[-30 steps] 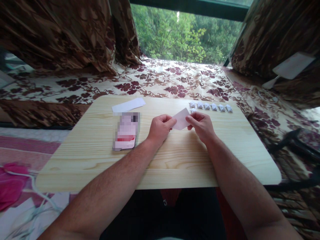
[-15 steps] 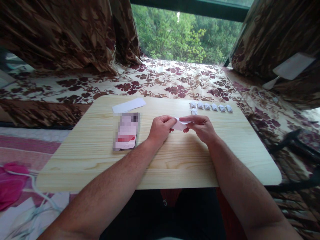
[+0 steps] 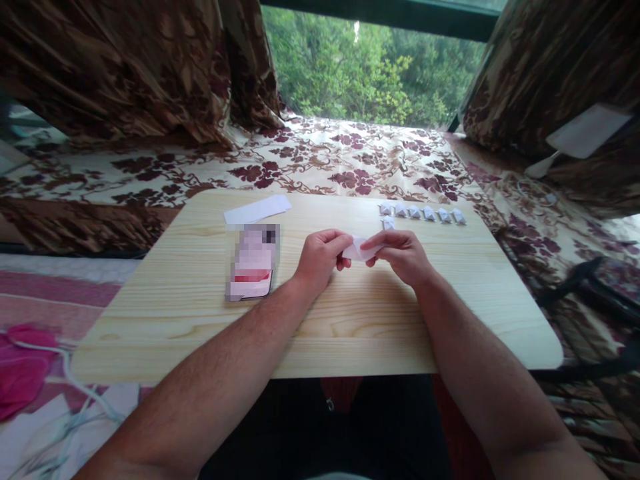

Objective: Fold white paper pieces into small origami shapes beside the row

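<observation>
Between my hands is a small folded piece of white paper (image 3: 357,249), held just above the wooden table (image 3: 320,333). My left hand (image 3: 324,255) pinches its left end between thumb and fingers. The right end is gripped by my right hand (image 3: 397,252), whose thumb and forefinger lie along the fold. Part of the paper is hidden behind the fingers. Just beyond my right hand sits one small folded white paper piece (image 3: 387,223), and behind it several alike (image 3: 421,213) stand in a row.
White paper strips (image 3: 257,209) lie at the table's back left. A phone (image 3: 253,261), partly blurred out, lies left of my left hand. Flowered cloth (image 3: 345,157) covers the ledge behind the table. A dark chair-like frame (image 3: 590,287) stands at the right.
My right fingers have shifted slightly on the paper, and the paper has tilted so that more of its folded face shows. Both hands stay in about the same place.
</observation>
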A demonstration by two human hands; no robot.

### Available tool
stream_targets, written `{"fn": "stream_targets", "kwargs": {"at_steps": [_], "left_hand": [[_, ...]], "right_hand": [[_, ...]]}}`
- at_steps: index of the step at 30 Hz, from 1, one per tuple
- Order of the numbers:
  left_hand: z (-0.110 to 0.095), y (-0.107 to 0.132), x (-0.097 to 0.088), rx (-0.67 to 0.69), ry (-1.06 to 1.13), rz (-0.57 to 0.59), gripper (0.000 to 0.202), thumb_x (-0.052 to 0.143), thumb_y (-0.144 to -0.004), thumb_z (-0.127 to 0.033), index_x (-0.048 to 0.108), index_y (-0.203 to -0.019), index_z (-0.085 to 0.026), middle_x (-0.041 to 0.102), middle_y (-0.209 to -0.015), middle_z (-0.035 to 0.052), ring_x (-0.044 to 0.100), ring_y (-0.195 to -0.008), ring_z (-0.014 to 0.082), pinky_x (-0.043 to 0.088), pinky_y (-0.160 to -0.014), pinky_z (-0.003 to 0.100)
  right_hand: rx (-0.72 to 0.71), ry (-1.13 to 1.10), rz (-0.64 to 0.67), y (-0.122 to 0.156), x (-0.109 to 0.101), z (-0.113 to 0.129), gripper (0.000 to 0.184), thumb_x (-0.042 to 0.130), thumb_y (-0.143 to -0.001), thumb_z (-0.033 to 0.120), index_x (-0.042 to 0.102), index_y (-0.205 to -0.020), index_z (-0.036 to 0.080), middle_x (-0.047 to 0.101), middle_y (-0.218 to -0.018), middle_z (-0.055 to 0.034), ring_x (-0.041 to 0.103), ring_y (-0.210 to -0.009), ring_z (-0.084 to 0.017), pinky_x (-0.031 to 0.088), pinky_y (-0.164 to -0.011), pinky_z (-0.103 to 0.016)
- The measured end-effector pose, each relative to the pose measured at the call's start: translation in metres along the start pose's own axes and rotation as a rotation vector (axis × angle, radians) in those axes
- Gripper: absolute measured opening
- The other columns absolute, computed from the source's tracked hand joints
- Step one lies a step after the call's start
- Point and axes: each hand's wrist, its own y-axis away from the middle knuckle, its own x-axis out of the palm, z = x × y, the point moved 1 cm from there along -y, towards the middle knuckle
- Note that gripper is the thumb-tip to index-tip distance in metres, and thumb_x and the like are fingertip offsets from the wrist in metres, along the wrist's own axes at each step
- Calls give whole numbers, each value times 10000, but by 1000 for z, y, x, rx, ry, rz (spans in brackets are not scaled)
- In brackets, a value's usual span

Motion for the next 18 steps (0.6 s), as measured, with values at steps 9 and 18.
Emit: {"fn": "stream_targets", "kwargs": {"at_steps": [9,18], "left_hand": [[3,-2,-2,34,-57,17,258,728,-738,-385,670,-733,-133,593,-504,14,482,-406,87,317,-385,212],[2,-3,-1,14,-17,16,247,755,-706,-365,661,-731,-138,592,-543,1,485,-430,80,324,-399,212]], "right_hand": [[32,-79,32,2,2,4,138,637,-683,153,733,-780,174,704,-664,-5,668,-582,-163,541,-616,-306],[42,-50,95,2,0,3,171,626,-665,126,724,-800,159,708,-639,-16,656,-606,-162,522,-646,-305]]}}
